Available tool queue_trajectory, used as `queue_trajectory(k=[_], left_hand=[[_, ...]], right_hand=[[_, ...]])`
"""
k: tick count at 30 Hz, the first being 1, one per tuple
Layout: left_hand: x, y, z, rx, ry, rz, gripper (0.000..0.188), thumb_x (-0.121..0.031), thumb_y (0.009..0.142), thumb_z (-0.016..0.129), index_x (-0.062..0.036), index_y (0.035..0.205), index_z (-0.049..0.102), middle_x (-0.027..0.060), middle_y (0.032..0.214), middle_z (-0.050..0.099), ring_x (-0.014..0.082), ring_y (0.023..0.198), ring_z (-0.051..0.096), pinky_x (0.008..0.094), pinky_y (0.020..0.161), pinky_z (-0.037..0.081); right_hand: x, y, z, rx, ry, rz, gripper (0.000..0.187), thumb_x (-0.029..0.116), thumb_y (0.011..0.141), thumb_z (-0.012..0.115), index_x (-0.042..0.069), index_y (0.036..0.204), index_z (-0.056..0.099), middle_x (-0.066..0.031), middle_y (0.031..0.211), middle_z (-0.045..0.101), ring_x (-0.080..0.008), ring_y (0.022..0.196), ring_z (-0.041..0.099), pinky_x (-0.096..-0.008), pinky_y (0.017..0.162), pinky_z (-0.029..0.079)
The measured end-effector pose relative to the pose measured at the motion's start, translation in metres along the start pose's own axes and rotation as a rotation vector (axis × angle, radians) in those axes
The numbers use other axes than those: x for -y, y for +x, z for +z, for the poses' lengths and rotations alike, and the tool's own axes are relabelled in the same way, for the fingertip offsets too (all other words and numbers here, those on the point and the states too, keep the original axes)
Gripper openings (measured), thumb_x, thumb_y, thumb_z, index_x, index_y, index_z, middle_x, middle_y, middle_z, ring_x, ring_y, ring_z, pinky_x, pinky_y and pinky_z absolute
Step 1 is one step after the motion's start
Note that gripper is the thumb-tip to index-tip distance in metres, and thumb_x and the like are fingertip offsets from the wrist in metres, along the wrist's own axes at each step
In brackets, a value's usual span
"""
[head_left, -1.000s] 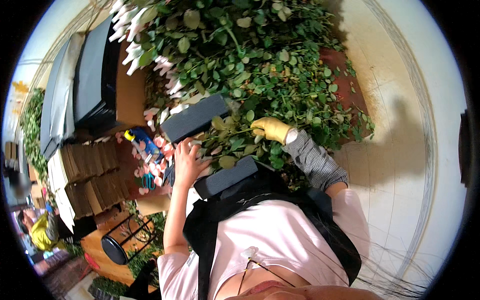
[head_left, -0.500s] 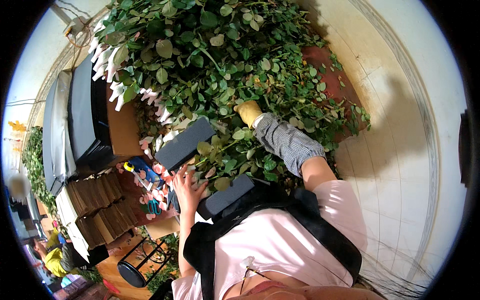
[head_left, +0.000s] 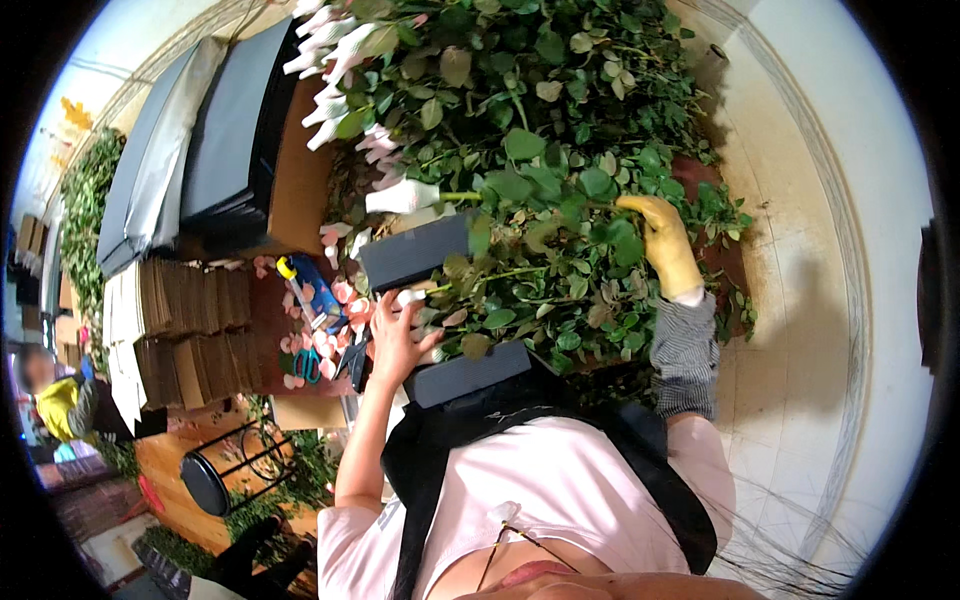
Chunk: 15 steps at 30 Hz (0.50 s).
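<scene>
A yellow glove covers my right hand (head_left: 660, 240), its fingers closed on the stem end of a rose (head_left: 402, 196). This rose lies level above the pile, its bud in a white net sleeve pointing left. My bare left hand (head_left: 397, 338) rests with fingers spread at the left end of a row of leafy roses (head_left: 500, 317), touching or close beside a white-sleeved bud (head_left: 408, 298). Two dark grey blocks flank that row: one block (head_left: 417, 250) on the far side, the other block (head_left: 470, 374) near my apron.
A big heap of roses (head_left: 560, 90) fills the far side. At left stand dark sheets (head_left: 235, 130) and stacked brown cardboard (head_left: 190, 305). Teal-handled scissors (head_left: 306, 366), a yellow-capped tool (head_left: 290, 270) and pink petals lie nearby. A black stool (head_left: 206, 484) and another person (head_left: 60, 405) are lower left.
My right hand has moved right and nearer, drawing a sleeved rose out over the row. My left hand stays by the bud ends. The whole view has shifted and turned somewhat.
</scene>
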<state>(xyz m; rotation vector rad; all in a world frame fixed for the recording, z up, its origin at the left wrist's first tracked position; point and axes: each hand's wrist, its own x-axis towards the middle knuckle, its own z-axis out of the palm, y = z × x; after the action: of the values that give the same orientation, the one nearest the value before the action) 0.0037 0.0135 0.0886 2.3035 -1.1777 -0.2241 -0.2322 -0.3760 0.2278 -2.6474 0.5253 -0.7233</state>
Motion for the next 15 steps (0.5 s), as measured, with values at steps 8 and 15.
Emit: queue_trajectory(k=[8,15], left_hand=[[-0.002,0.003,-0.008,-0.007,0.186,0.155,0.065,-0.047,0.075,0.08,-0.0139,0.128,0.062,0.0144,0.117,0.054,0.0337,0.119,0.049,0.0523,0.108,0.032],[0.011,0.01,0.004,-0.051,0.041,0.24,0.064,-0.034,0.066,0.088,-0.0123,0.122,0.065,0.0135,0.104,0.055,0.0338,0.103,0.054,0.0473,0.094,0.042]], right_hand=[[0.033,-0.064,0.056,0.414,-0.323,0.084,0.033,-0.008,0.083,0.06,0.009,0.107,0.074,-0.0172,0.099,0.072,-0.0297,0.09,0.07,-0.0381,0.082,0.058],[0.02,-0.107,0.136,0.297,-0.558,0.238,0.05,0.001,0.084,0.066,0.01,0.133,0.06,-0.0125,0.141,0.058,-0.0295,0.13,0.056,-0.0412,0.114,0.04]])
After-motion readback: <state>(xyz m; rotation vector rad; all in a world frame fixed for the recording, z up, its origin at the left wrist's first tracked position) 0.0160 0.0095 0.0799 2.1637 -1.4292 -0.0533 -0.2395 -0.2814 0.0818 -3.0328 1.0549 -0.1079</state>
